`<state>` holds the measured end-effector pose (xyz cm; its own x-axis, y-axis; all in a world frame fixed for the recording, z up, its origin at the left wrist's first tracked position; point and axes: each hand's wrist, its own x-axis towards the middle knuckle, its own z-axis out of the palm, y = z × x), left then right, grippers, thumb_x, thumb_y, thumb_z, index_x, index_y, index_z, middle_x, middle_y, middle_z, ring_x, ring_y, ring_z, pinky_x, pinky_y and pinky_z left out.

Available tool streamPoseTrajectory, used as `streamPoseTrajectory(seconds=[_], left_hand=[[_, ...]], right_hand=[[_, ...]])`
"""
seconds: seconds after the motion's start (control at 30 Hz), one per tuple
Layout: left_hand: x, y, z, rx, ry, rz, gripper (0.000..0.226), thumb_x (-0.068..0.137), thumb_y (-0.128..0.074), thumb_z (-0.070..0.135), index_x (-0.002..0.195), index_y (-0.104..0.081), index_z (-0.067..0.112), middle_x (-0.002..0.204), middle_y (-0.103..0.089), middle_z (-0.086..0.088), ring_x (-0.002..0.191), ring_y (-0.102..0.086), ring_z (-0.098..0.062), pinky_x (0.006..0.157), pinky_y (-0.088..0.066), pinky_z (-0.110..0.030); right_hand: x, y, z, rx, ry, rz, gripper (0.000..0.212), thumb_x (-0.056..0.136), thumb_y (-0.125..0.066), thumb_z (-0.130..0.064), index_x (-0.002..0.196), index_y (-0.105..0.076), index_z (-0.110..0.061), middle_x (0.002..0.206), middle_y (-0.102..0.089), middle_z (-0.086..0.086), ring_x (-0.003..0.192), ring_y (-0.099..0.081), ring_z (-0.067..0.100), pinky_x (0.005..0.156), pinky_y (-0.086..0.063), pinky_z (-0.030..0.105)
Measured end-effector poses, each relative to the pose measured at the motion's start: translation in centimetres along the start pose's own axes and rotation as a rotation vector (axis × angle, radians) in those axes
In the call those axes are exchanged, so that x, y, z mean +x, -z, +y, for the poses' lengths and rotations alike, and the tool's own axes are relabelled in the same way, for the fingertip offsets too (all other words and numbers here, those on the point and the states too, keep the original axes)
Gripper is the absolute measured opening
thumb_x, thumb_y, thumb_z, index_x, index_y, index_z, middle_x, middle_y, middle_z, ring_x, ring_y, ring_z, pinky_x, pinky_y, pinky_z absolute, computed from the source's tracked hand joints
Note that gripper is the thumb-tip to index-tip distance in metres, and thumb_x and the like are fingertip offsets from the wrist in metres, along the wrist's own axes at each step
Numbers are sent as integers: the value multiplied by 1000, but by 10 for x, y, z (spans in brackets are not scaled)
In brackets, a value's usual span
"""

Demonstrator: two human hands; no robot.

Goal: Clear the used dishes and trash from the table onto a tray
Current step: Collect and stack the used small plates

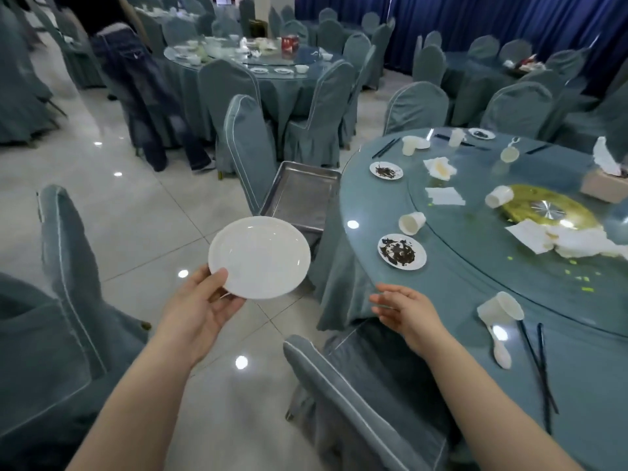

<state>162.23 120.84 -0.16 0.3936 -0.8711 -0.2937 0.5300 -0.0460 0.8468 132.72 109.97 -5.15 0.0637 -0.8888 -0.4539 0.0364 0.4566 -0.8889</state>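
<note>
My left hand [200,305] grips a clean white plate [260,256] by its near rim, held in the air over the floor. Just beyond it an empty metal tray [300,193] rests on a chair seat beside the round table [458,273]. My right hand [404,309] hovers open at the table's near edge, holding nothing. On the table lie two small plates with dark scraps [401,251] [386,170], several tipped paper cups [412,222] [499,305], crumpled napkins [440,167], a white spoon [501,348] and dark chopsticks [540,362].
Covered chairs stand close: one below my right arm [356,396], one at my left [71,266], one behind the tray [248,147]. A tissue box [603,183] sits at the table's far right. A person [146,96] stands by another laid table behind.
</note>
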Motion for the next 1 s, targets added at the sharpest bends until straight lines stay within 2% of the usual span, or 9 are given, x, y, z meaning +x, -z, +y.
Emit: streamPoseTrajectory(seconds=[0.17,0.33,0.47,0.6,0.7,0.77,0.83,0.9,1.0], left_hand=[[39,19,19,-26,40,-15,14,96,-49,11,104,-60,15,99,-68,-4,75,-71,-9,60,-56,-20],[99,23,25,-6,119,-43,16,95,-52,11,108,-61,15,97,-74,-1,82,-72,-11,61,-57,-21],[162,21,40,106,131,-86,21,95,-51,14,114,-59,16,103,-73,-2,88,-71,-14,62,-56,-21],[224,12,61,195,138,-127,19,95,-51,15,110,-62,19,103,-74,-1,86,-72,-16,63,-57,-22],[263,5,69,212,149,-135,20,95,-51,14,111,-62,19,99,-74,0,81,-72,-15,63,-57,-22],[284,4,68,190,173,-129,22,95,-49,13,112,-62,17,97,-74,-1,77,-71,-13,63,-57,-21],[305,3,64,186,208,-146,24,96,-49,13,114,-62,17,99,-74,-2,79,-71,-14,64,-57,-21],[327,0,61,182,248,-164,23,96,-49,13,114,-62,17,100,-74,-2,82,-72,-14,64,-56,-21],[363,-7,55,187,297,-187,24,96,-49,12,116,-60,15,98,-74,1,82,-72,-11,62,-56,-19]], right_hand=[[27,-8,10,-20,-60,150,9,90,-59,-9,94,-64,-14,74,-74,0,65,-64,16,58,-46,23],[90,-2,17,-35,-160,331,8,88,-59,-11,95,-62,-10,77,-74,6,57,-60,18,49,-43,20],[159,-1,18,20,-238,440,7,92,-53,-8,97,-55,-3,85,-67,15,51,-52,18,33,-34,16],[213,0,11,87,-300,591,17,95,-54,-20,101,-53,-4,91,-66,16,54,-56,21,41,-32,21],[243,5,4,185,-327,688,21,96,-52,-28,100,-47,-8,91,-67,16,45,-61,21,33,-31,15],[257,6,3,242,-354,737,20,97,-50,-25,108,-47,-9,93,-66,16,33,-59,19,29,-33,11],[266,5,5,287,-374,771,19,97,-49,-19,113,-48,-9,96,-64,17,31,-58,18,29,-37,12],[270,-1,8,352,-372,781,12,95,-48,-13,105,-50,-7,90,-67,17,33,-60,18,30,-40,14],[265,-22,8,429,-377,793,5,93,-50,-5,97,-50,-3,66,-67,16,36,-62,17,31,-40,14]])
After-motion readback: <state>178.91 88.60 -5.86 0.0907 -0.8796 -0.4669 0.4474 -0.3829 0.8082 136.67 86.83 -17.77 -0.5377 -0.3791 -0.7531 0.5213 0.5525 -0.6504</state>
